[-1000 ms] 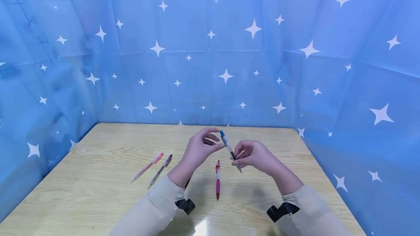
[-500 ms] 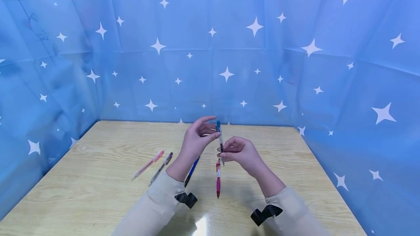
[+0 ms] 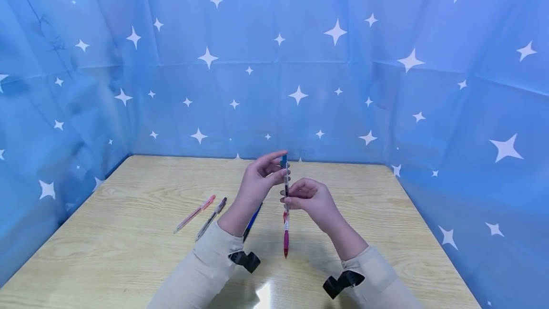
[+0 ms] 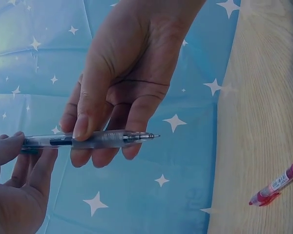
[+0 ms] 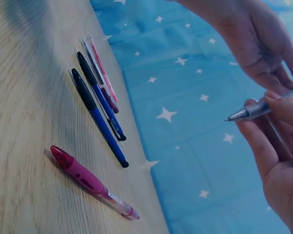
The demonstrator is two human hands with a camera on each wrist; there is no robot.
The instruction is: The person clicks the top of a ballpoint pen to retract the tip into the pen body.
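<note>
Both hands hold one clear-barrelled click pen (image 3: pixel 287 186) with a teal top above the table, nearly upright in the head view. The left hand (image 3: pixel 259 175) pinches its upper part, the index finger reaching over the teal end. Lower down, the right hand (image 3: pixel 313 199) pinches the barrel between thumb and fingers. In the left wrist view the pen's (image 4: pixel 105 140) metal tip sticks out bare beyond the right hand's fingers. The right wrist view shows the right hand (image 5: pixel 283 170) close to that tip; the pen's top is cut off there. A magenta pen (image 3: pixel 286 241) lies below on the table.
On the wooden table (image 3: pixel 107 252) lie a pink pen (image 3: pixel 195 213) and a clear pen with a dark purple top (image 3: pixel 211 218). Two blue pens with black ends (image 5: pixel 102 124) lie nearby, mostly hidden by the left arm in the head view. A starry blue curtain (image 3: pixel 257 85) surrounds the table.
The right hand has moved left with the pen, which has swung from slanted to nearly upright. The left hand has risen slightly, its index finger now over the pen's teal end.
</note>
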